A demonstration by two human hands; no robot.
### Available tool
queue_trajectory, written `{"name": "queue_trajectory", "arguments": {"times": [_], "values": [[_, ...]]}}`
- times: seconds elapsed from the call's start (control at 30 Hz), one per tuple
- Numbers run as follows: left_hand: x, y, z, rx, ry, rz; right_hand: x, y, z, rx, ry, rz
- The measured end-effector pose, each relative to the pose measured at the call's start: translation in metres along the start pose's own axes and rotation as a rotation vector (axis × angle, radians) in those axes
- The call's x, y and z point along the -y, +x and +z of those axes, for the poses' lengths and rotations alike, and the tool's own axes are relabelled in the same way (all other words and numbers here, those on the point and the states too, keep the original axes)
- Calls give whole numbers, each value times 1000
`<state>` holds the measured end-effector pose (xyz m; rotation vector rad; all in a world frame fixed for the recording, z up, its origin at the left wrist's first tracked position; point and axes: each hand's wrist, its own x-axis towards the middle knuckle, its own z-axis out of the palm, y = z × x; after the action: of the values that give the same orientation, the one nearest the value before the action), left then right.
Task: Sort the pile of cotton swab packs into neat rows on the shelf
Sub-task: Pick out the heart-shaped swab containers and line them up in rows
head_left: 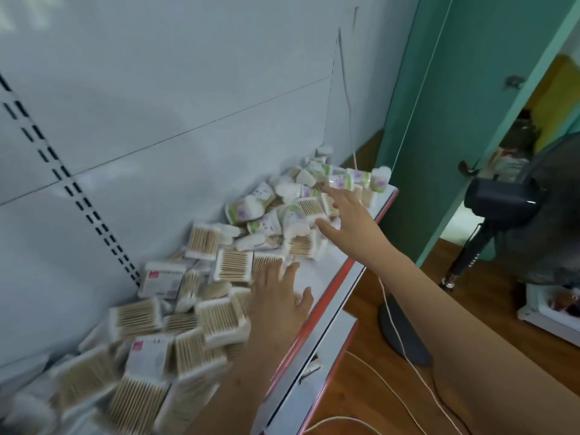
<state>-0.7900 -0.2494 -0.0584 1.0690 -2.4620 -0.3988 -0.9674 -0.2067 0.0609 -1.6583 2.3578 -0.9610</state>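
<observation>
Head view: both hands (pixel 282 296) (pixel 343 211) outstretched, fingers spread, over swab packs (pixel 233 265).

We are looking through one wide-angle head camera, tilted, facing forward and down along the shelf (pixel 317 279) from close range, with both outstretched arms entering from the lower right.

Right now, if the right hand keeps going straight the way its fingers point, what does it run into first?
The right hand is open, its fingers aimed at the far end of the shelf. It would probably first meet the green and purple labelled swab packs just past its fingertips, though motion blur leaves the depth uncertain.
</observation>
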Motion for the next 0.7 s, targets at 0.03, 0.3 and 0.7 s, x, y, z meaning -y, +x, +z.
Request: {"name": "queue_trajectory", "arguments": {"times": [0.03,0.3,0.7], "values": [[2,6,7,42,73,-18,-10,10,5,43,1,0],[25,30,29,-18,223,1,-66,90,64,360,-45,-210],[-38,73,-34,-396,-1108,-595,-43,99,65,342,487,-543]]}}
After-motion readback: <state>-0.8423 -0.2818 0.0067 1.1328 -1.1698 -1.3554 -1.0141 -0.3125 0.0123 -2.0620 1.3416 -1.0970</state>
